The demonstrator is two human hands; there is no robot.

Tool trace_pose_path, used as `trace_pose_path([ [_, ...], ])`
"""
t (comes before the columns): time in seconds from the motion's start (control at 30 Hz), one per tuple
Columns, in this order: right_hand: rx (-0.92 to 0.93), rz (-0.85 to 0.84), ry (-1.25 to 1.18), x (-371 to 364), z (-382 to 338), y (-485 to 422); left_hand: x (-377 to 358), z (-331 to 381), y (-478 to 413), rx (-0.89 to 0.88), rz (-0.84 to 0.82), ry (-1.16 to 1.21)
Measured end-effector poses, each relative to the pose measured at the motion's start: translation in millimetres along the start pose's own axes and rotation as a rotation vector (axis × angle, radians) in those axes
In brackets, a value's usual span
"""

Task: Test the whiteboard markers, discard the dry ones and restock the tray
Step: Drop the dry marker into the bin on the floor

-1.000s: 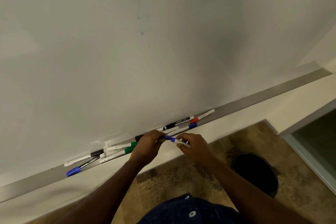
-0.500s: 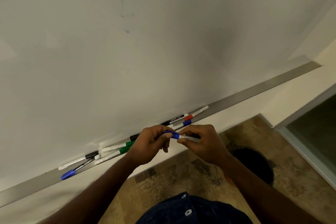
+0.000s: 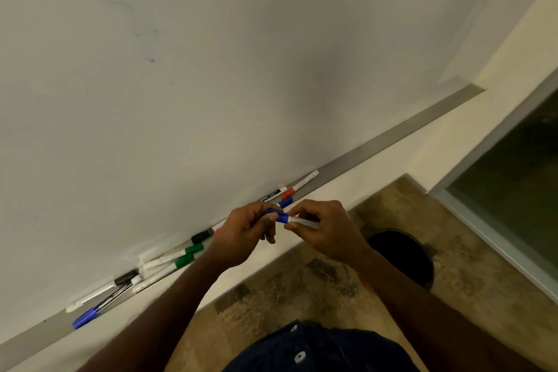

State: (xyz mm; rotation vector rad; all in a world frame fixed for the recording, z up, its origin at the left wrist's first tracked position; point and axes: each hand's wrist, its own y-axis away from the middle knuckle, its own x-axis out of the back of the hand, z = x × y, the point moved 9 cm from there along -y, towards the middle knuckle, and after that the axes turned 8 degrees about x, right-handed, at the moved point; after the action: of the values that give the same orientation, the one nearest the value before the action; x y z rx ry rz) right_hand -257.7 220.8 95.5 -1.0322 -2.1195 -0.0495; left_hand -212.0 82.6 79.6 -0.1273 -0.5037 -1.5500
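Observation:
I hold a blue-capped white marker (image 3: 297, 220) level in front of me, just off the metal tray (image 3: 392, 148). My left hand (image 3: 244, 232) pinches its blue cap and my right hand (image 3: 326, 229) grips the white barrel. Several markers lie in the tray: a red-capped one (image 3: 297, 188), a black-labelled one (image 3: 273, 195), two green-capped ones (image 3: 181, 258), black-capped ones (image 3: 123, 278) and a blue-capped one (image 3: 86, 318) at the left end. The whiteboard (image 3: 241, 69) carries faint blue scribbles (image 3: 145, 39).
A round black bin (image 3: 401, 257) stands on the patterned floor below my right forearm. A cream wall ledge runs under the tray. A glass panel with a grey frame (image 3: 513, 190) fills the right side.
Both hands have lifted the blue-capped marker up and away from the tray and now hold it level between them. The view has shifted slightly.

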Motion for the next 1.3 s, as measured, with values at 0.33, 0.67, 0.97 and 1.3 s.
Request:
trace_pose_path([
  [0.33,-0.430,-0.118,0.032,-21,94,64,-58,-49,-49,0.164,-0.018,-0.261],
  [0.67,-0.821,0.118,0.083,26,202,189,-162,-72,-75,0.258,-0.343,-0.744],
  [0.97,-1.105,0.123,0.088,66,289,267,-226,-74,-113,0.274,-0.457,-0.794],
  [1.3,-1.064,0.118,0.102,111,348,266,-268,-63,-151,0.193,-0.469,-0.874],
])
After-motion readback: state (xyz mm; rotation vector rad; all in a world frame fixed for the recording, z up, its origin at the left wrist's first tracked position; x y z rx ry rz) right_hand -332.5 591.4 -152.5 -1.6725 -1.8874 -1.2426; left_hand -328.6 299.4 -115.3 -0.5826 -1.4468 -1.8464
